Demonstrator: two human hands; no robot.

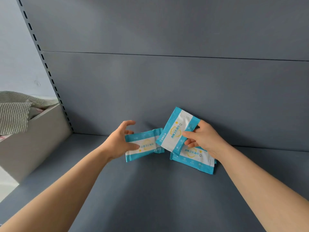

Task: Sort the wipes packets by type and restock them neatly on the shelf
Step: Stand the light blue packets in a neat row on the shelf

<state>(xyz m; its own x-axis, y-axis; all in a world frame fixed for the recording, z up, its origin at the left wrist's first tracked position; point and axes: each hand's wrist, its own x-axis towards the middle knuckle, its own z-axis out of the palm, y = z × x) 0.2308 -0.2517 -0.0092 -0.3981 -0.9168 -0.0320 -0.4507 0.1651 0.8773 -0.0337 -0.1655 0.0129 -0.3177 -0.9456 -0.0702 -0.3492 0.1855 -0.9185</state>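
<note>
Teal-and-white wipes packets sit toward the back of a grey-blue shelf (150, 190), close to its back panel (167, 81). All three carry the same yellow ring and printing.

The left hand (120, 141) grips the left packet (147, 144) by its left end. Its thumb is laid across the front and some fingers are behind, while the forefinger curls free above. This packet lies lengthways with its lower edge at the shelf; whether it rests there is unclear.

The right hand (204, 138) pinches the tilted packet (175, 129) between thumb and curled fingers at its right edge. It holds the packet raised and slanted, with the top corner against the panel. The bottom corner overlaps the right end of the left packet.

Below that hand the flat packet (195, 158) lies face up on the shelf, partly covered by the tilted one. There may be another beneath it.

At the far left, beyond the slotted upright (43, 59), stands a pale box (33, 139) with striped cloth (15, 114) draped over its top.
</note>
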